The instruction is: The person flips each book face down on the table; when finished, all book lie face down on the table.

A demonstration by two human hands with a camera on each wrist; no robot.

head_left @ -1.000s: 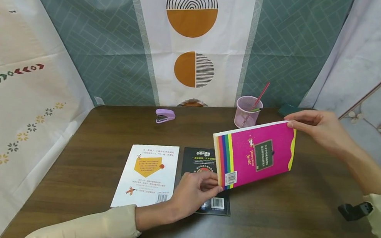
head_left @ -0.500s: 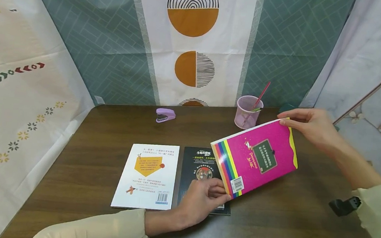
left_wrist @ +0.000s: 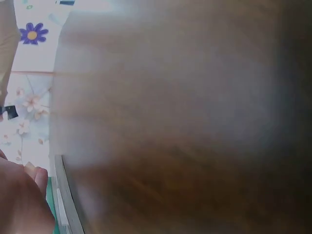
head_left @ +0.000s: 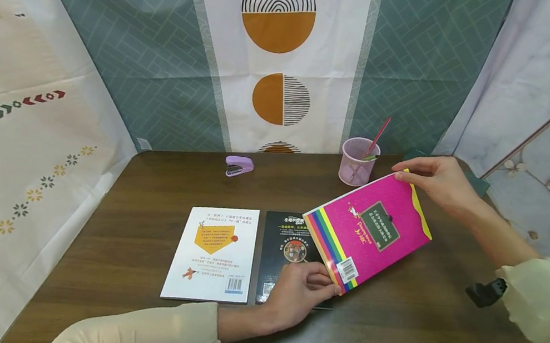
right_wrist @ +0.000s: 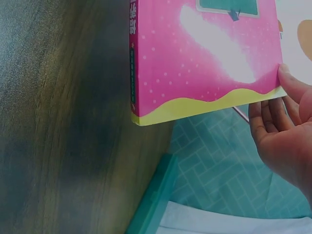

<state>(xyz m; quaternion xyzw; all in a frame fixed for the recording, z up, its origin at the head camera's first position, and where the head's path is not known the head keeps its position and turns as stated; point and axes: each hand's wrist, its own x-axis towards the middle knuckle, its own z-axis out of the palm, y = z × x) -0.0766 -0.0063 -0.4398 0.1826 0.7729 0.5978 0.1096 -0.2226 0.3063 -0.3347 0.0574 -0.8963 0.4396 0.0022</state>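
Note:
A pink book [head_left: 375, 227] with rainbow stripes and a yellow wavy edge is held tilted above the table, its barcode side toward the head camera. My right hand [head_left: 437, 180] pinches its upper right corner between thumb and fingers; the right wrist view shows this grip on the book [right_wrist: 209, 53] too. At its lower left corner, my left hand [head_left: 297, 294] grips with the thumb on the cover. Beneath that hand lies a black book [head_left: 279, 250], partly covered. A white book [head_left: 216, 255] lies flat to the left of it.
On the brown table [head_left: 148, 225], a purple stapler [head_left: 238, 166] sits toward the back. A pink mesh pen cup [head_left: 356, 162] with a red pencil stands behind the pink book. A green object [head_left: 475, 184] is partly hidden behind my right hand.
The pink book has turned clockwise, its lower left corner moving right and toward me. My right hand has moved left, my left hand right. The other books stay put.

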